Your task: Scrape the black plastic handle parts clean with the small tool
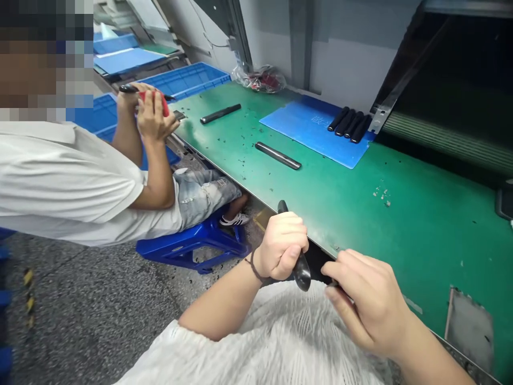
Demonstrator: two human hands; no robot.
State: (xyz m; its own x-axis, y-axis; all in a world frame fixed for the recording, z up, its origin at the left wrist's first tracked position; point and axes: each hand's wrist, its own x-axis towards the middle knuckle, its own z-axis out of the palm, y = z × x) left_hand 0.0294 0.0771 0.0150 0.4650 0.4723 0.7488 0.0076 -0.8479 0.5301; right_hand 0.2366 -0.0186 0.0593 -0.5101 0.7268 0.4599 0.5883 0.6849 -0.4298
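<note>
My left hand (285, 246) is wrapped round a glossy black handle-like piece (302, 274), whose rounded end points down toward my lap and whose other end sticks out above the fist. Just to its right, my right hand (366, 299) pinches a small dark object (333, 283), mostly hidden by the fingers. The two hands are apart, in front of the green table's edge. On the green table (340, 214) lie a black piece (278, 155) and another black piece (220, 114) farther off. Several black pieces (348, 125) rest side by side on a blue sheet (296, 128).
At the left a person (72, 176) sits on a blue stool (192, 240), holding a black piece and something red. Behind are blue crates (192, 77) and a plastic bag (262, 79). A grey plate (469, 326) lies at the near right edge; a dark machine opening stands back right.
</note>
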